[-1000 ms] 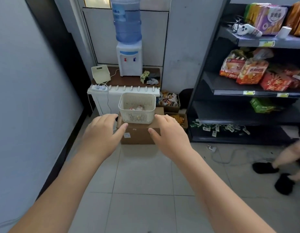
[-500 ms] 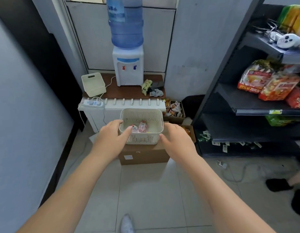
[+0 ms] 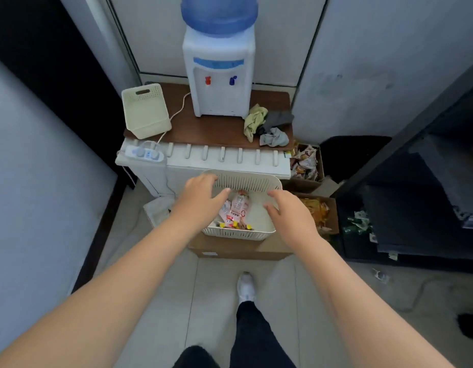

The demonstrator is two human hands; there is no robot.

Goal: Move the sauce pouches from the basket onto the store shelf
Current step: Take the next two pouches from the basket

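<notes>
One wide-angle view, worn on the person's head, faces forward and steeply down. The white perforated plastic basket [image 3: 238, 233] lies close, just above the frame's middle. The left hand [image 3: 201, 197] and right hand [image 3: 291, 216] enter from the bottom corners toward the basket. Beyond the basket rises the white water dispenser with its blue bottle [image 3: 219, 75]. To the basket's right is the black metal store shelf [image 3: 429, 166], and beneath it the wearer's white shoe [image 3: 246, 286].

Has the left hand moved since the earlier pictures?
Yes. The left hand went forward, from before the basket to over its left rim.
</notes>
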